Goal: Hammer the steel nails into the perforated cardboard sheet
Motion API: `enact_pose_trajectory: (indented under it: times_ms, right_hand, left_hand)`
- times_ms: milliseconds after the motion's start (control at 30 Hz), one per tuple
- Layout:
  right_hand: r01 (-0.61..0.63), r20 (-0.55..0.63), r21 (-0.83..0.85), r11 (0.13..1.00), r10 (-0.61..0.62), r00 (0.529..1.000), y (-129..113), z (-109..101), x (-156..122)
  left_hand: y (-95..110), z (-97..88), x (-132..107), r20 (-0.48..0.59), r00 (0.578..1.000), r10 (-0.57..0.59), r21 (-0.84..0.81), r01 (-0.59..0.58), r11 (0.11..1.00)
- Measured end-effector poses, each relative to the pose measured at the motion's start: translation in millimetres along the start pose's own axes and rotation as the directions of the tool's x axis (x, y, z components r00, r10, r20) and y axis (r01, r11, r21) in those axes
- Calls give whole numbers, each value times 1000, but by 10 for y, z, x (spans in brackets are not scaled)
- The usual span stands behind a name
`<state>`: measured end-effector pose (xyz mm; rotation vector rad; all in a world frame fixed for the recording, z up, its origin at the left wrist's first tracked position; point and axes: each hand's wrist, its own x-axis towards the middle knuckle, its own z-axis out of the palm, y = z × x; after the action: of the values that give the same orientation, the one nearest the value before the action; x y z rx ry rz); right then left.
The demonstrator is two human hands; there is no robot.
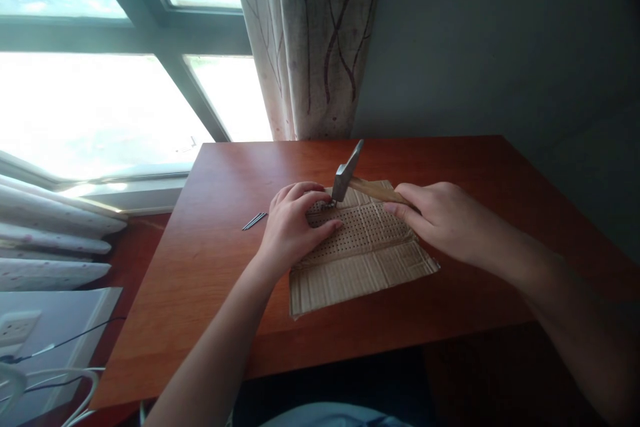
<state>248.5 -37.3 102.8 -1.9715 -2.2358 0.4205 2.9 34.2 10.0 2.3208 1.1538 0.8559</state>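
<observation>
My right hand (433,217) is closed around the wooden handle of a hammer (380,191). Its metal head is over the far part of a perforated cardboard sheet (365,267), right beside my left fingertips. My left hand (295,220) lies on the sheet's left side, thumb apart from the fingers. Something small and metallic (333,203), perhaps a nail, shows just under the hammer head; its details are too small to make out. Several thin nails (254,221) lie together on the table to the left of my left hand.
The reddish-brown wooden table (200,267) stands against a wall and a bright window (90,107). A patterned curtain (320,47) hangs behind it. At the lower left are a wall socket (19,328) and loose cables (65,373).
</observation>
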Motion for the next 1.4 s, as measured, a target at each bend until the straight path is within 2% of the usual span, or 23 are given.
enact_pose_trajectory:
  times_ms: [567, 1100, 1200, 1267, 1333, 1400]
  right_hand:
    - [-40, 29, -27, 999, 40, 999, -10, 94, 12]
    - [-5, 21, 21, 1000, 4, 1000, 2, 106, 7]
    - [17, -48, 105, 994, -12, 999, 23, 86, -29]
    - [21, -139, 178, 984, 4, 990, 59, 83, -76]
    - [8, -271, 260, 965, 65, 960, 115, 101, -128]
    - [22, -389, 392, 920, 144, 910, 185, 140, -163]
  left_hand:
    - [12, -2, -1, -5, 1000, -20, -25, 20, 999]
    - [25, -4, 2, -10, 1000, -16, -40, 15, 999]
    - [32, -9, 5, -6, 1000, -16, -50, 15, 999]
    - [31, -14, 6, -2, 1000, -20, -64, 19, 998]
    - [26, -21, 7, -5, 1000, -24, -90, 24, 996]
    - [21, -30, 9, -29, 999, -21, -129, 17, 991]
